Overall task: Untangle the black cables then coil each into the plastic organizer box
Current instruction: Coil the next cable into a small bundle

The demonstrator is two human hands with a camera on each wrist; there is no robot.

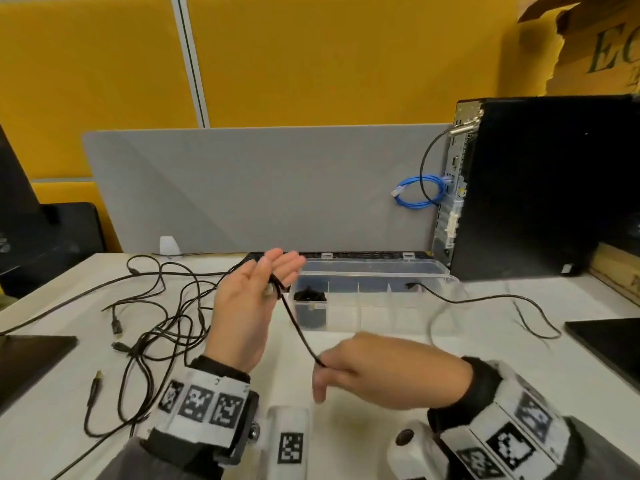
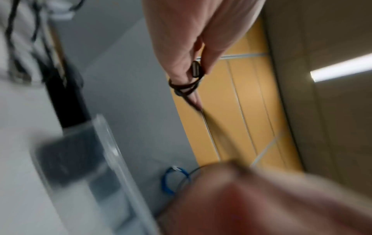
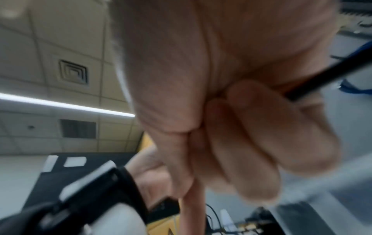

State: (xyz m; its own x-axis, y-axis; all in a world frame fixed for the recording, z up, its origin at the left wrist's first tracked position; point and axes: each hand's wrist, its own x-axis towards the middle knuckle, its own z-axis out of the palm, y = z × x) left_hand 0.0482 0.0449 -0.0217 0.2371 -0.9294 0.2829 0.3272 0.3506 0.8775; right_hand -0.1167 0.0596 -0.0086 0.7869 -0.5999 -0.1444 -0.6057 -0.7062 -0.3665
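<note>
Left hand (image 1: 246,306) is raised above the desk, palm up, fingers straight; a black cable (image 1: 297,323) is looped round its fingers, with the plug end tucked between thumb and fingers (clear in the left wrist view). Right hand (image 1: 377,367) sits lower and nearer, pinching the same cable between thumb and curled fingers. The cable runs taut between the two hands, slanting down to the right.

Just beyond the left hand: clear plastic organizer box (image 1: 374,299), lid open toward the far side. Its leftmost compartment holds a coiled black cable (image 1: 310,296). Another black cable (image 1: 485,299) has its plug inside a right-hand compartment and trails out over the box's right end onto the white desk (image 1: 381,427).

Left of the hands: tangle of black cables (image 1: 156,317) lying on the desk, several plugs showing, one loose end near the front edge.

Far side: grey divider panel (image 1: 259,188), a keyboard (image 1: 363,254) behind the box, a black computer tower (image 1: 547,188) far right with a blue cable (image 1: 420,192) looped at its back. Dark flat items at the left and right desk edges; can't tell what they are.
</note>
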